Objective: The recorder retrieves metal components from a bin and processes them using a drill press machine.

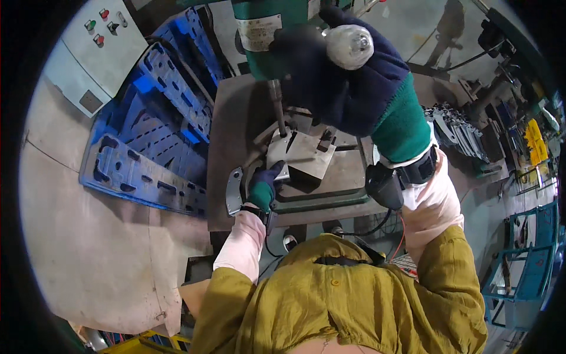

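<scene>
My left hand, in a dark glove with a green cuff, grips the near left edge of a bent sheet-metal part. This part lies on the fixture of a green drill press. The slim spindle comes down onto the part's far left corner; I cannot tell whether its tip touches. Raised at upper right, my right hand, gloved likewise, is closed around a press handle whose clear-wrapped knob pokes out past the thumb. A perforated grey metal bracket sits just left of my left wrist.
Blue plastic pallets stand at left, below a pale control box with buttons. Flat metal parts are piled at right of the worktable. Yellow pieces and a blue cart are farther right. Cables hang near my waist.
</scene>
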`<state>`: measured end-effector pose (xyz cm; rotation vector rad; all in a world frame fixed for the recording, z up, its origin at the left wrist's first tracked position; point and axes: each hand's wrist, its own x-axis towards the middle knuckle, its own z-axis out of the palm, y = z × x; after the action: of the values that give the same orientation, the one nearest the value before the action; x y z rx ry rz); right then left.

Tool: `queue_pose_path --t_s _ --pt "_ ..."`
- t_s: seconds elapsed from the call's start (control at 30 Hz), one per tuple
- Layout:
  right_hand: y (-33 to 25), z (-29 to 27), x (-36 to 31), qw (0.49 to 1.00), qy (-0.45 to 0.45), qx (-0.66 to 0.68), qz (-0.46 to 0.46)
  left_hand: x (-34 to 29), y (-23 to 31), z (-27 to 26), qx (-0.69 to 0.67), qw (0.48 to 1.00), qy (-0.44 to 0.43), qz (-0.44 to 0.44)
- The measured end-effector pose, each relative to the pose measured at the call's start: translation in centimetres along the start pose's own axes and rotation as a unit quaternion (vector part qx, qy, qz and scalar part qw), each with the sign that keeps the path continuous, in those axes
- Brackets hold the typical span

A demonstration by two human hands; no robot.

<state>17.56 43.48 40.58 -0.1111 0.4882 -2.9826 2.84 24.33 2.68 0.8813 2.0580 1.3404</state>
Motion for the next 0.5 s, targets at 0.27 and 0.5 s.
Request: queue_pose_path --t_s 0.27,0.5 --pt "1.9 -4.3 -0.3 0.993 0.041 -0.085 -0.064 0.5 3.9 0.1 -0.285 0.919 0.096 -0.256" --pt "2.2 -11.0 -1.5 0.529 -0.114 -0.790 -0.287 -0.9 8.7 -0.4 -0.234 0.935 0.093 -0.248"
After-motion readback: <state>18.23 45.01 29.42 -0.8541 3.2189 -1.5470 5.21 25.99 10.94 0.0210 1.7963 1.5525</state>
